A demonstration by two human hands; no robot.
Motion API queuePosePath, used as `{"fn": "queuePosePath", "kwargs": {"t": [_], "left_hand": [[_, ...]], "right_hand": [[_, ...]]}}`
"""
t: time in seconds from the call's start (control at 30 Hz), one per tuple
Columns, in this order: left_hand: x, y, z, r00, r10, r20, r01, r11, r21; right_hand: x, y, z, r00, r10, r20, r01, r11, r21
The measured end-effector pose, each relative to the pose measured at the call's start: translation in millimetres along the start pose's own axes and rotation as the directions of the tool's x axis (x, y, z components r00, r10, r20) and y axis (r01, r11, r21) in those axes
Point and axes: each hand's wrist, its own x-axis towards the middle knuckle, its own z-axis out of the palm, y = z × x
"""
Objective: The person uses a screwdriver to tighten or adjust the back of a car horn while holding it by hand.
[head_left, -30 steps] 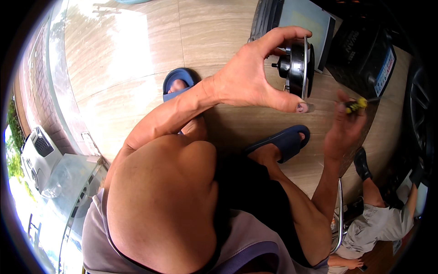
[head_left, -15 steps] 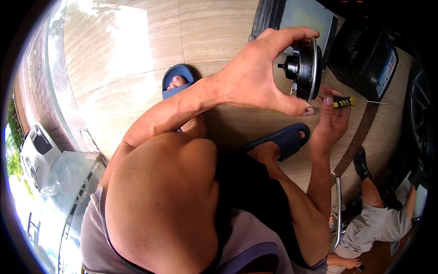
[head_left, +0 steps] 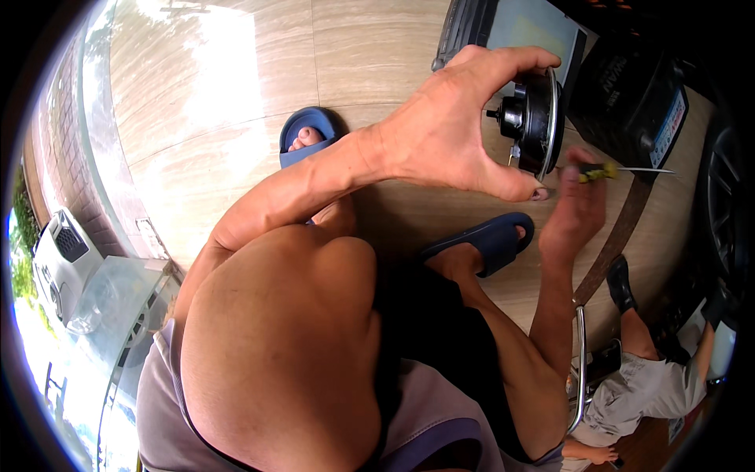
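My left hand [head_left: 440, 130] grips a round black disc horn [head_left: 536, 122] with a shiny metal rim, thumb at the lower edge and fingers at the upper edge. A short threaded stud and a small metal terminal stick out of the side facing my palm. Just below and right of the horn, my right hand [head_left: 576, 216] is closed round a screwdriver [head_left: 599, 171] with a yellow and black handle. Its thin metal shaft points right, away from the horn. Motion blurs the fingers and handle.
A black car battery [head_left: 625, 98] stands right of the horn, next to a grey case [head_left: 535, 27]. My feet in blue slides [head_left: 487, 244] rest on the tiled floor [head_left: 377, 47]. At lower right are a chrome tube [head_left: 581, 370] and another person's leg [head_left: 638, 330].
My left hand and the horn have shifted slightly right. The screwdriver has moved a little right and up in my right hand, and is now blurred.
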Motion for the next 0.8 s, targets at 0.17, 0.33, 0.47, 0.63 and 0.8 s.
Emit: {"fn": "queuePosePath", "kwargs": {"t": [0.17, 0.33, 0.47, 0.63, 0.8], "left_hand": [[-1, 3, -3, 1.0, 0.017, 0.011, -0.017, 1.0, -0.006], [-1, 2, -3, 1.0, 0.001, 0.016, -0.002, 1.0, 0.01], [-1, 5, -3, 0.998, 0.057, 0.009, -0.057, 0.998, 0.039], [-1, 4, -3, 0.998, 0.058, 0.013, -0.059, 0.997, 0.055], [0, 5, -3, 0.995, 0.1, 0.001, -0.1, 0.993, 0.062]], "right_hand": [[-11, 11, 2, 0.99, -0.046, 0.133, 0.059, 0.993, -0.099], [2, 6, -3, 0.929, -0.281, 0.239, 0.364, 0.802, -0.474], [-2, 12, -6, 0.988, 0.13, 0.081, -0.128, 0.992, -0.021], [-2, 17, -5, 0.992, -0.022, 0.123, 0.033, 0.996, -0.085], [3, 11, -6, 0.978, -0.168, 0.125, 0.196, 0.943, -0.27]]}}
